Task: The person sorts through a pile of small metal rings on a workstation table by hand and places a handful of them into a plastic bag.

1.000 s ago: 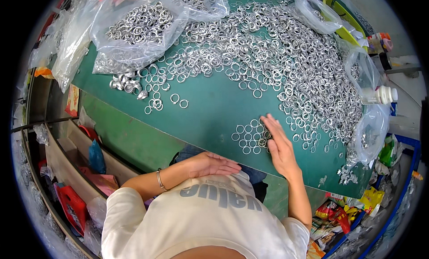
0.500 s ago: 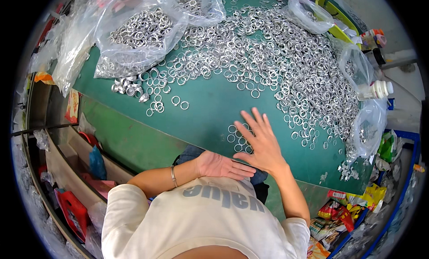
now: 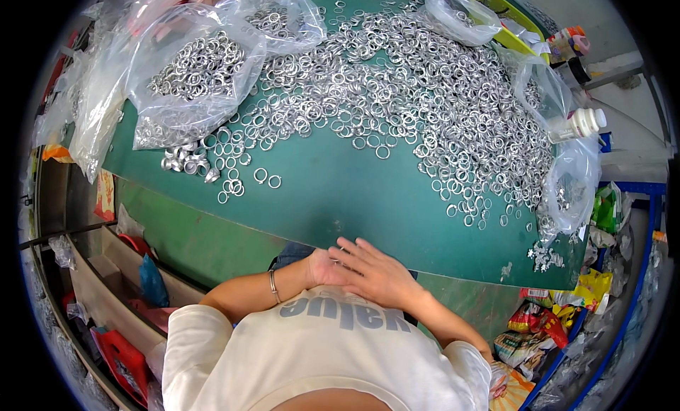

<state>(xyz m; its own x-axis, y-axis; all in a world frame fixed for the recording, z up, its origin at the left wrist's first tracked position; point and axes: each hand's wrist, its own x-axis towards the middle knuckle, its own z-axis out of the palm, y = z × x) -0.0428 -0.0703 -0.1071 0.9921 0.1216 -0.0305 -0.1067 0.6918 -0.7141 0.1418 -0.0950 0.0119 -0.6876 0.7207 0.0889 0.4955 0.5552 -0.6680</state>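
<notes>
My left hand is by the table's near edge, palm up, a bracelet at its wrist. Over its palm lies my right hand, fingers stretched out and slightly apart, hiding most of the left fingers. Silvery glints of metal rings show between the two hands; how many rings lie in the left palm cannot be seen. Beyond the hands, a large heap of silver rings spreads across the green tabletop. A few loose rings lie left of the middle.
Clear plastic bags of rings stand at the far left. On the right are a white bottle, another clear bag and small silver pieces. A yellow-green basket stands at the back right. Open drawers sit at the left.
My right hand has moved back toward me and left, onto my left hand. The small group of rings that lay near its fingers is gone from the tabletop.
</notes>
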